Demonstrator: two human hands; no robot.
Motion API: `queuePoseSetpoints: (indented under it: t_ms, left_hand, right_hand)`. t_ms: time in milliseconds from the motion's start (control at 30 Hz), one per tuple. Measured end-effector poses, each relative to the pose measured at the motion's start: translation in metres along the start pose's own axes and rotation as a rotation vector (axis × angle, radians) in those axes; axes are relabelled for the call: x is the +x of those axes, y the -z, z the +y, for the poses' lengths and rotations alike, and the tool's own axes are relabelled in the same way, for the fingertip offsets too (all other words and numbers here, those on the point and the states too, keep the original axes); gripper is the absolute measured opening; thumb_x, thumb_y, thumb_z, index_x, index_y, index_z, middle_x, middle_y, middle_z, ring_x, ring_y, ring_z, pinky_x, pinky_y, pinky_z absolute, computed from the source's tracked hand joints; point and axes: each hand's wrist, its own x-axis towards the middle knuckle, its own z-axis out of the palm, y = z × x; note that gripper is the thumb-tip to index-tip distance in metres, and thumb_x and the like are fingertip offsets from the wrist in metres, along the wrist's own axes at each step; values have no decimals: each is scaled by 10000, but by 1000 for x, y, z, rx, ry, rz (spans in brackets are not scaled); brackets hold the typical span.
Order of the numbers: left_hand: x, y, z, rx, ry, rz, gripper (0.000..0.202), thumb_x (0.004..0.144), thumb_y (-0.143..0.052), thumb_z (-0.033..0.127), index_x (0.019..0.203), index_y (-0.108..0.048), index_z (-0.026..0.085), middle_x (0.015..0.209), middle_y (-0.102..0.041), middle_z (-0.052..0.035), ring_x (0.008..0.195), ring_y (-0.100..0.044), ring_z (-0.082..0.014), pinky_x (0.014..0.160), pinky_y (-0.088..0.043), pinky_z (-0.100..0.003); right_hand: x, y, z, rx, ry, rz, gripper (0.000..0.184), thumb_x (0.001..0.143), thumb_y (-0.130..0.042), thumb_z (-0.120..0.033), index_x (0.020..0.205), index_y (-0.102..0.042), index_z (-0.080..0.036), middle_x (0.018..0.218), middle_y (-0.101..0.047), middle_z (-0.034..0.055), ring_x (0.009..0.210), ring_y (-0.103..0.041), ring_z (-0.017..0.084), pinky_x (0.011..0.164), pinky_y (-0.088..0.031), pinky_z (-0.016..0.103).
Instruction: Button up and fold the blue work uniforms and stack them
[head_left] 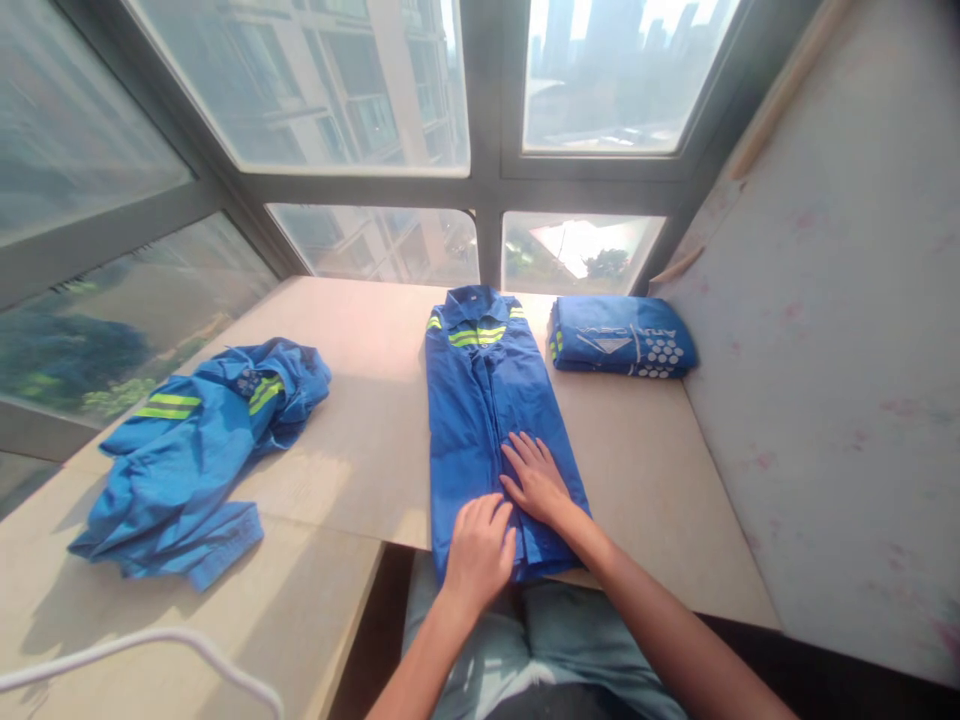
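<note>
A blue work jacket (469, 420) with yellow-green reflective stripes lies in front of me, folded into a long narrow shape, collar away from me. Its front placket runs down the middle. My right hand (536, 480) rests flat on the lower right half, fingers spread. Just left of it, my left hand (480, 545) touches the cloth near the bottom of the placket. Its fingers are loosely bent, with the thumb apart from them; the fingertips are partly hidden. The jacket's bottom edge reaches the table's near edge by my lap.
A folded blue bundle (615, 340) with white print lies at the back right, near the wall (832, 400). To the left is a crumpled blue jacket (187, 460) on the pale table (360, 400). A white cable (187, 637) crosses the near left corner. Windows stand behind.
</note>
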Motion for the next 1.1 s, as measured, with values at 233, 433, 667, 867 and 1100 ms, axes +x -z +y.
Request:
queuePoseSetpoints:
  t_ms: [233,433,667,867,1100]
  left_hand:
    - [-53,-13,4,-28,-86,10,391,854,-565,168,1244,-605,177,1279,-619,-128,1183,-564,-278,992,-491,-460]
    - [-62,-24,-13,33,-209,23,606,801,-445,8,1375,-536,177,1401,-566,-111,1278,-503,-256,1058,-454,-439]
    - [-66,-31,-15,91,-258,71,549,841,-447,37,1363,-561,162,1402,-579,-98,1278,-507,-258,1062,-452,-430]
    - [-69,-31,-16,64,-264,40,647,787,-433,6,1407,-519,169,1446,-542,-102,1323,-477,-252,1084,-441,-444]
    - [-63,-22,-17,42,-282,-9,692,713,-413,-24,1362,-552,173,1390,-593,-99,1279,-531,-227,1053,-476,-418]
  right_hand:
    - [-9,4,7,182,-16,168,425,994,-452,-309,1407,-499,-222,1441,-508,124,1355,-456,262,1106,-437,495]
    - [-72,25,-4,112,128,73,345,958,-501,-240,1290,-582,-191,1375,-567,122,1280,-506,269,1065,-470,471]
    - [-129,14,-21,37,200,1,516,849,-639,-285,1344,-544,-172,1390,-557,125,1253,-506,308,1054,-450,490]
    - [-124,-4,-34,-85,120,138,470,846,-567,-126,1303,-595,-232,1302,-621,84,1190,-536,268,1033,-436,453]
    - [-120,-2,-40,-101,204,186,364,918,-512,-137,1249,-626,-237,1270,-642,74,1129,-560,243,956,-469,405]
